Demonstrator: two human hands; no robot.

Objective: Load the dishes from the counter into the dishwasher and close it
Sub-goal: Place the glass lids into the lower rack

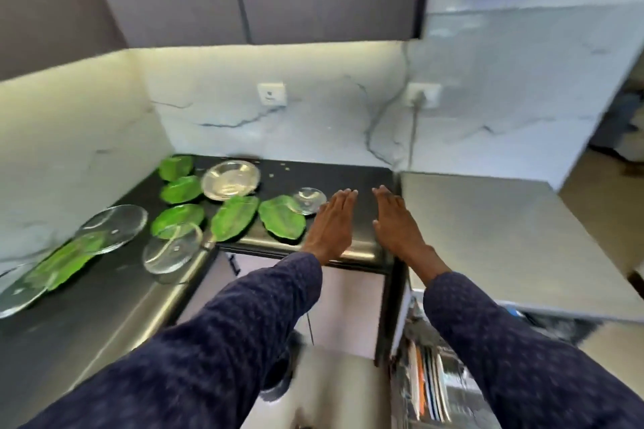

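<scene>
Both hands flat, fingers straight, holding nothing: left hand (pixel 331 223) nearer, just right of the green leaf-shaped plate (pixel 281 221); right hand (pixel 395 223) farther off.

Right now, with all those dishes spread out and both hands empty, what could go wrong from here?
1. The clear glass plate sits at the counter's front edge; a sleeve brushing past could knock it off.
2. Glass plates overlap the green leaf-shaped plates; pulling one out might drag or chip its neighbour.
3. The left hand and right hand are both open, and smooth glass may slip when lifted.
</scene>
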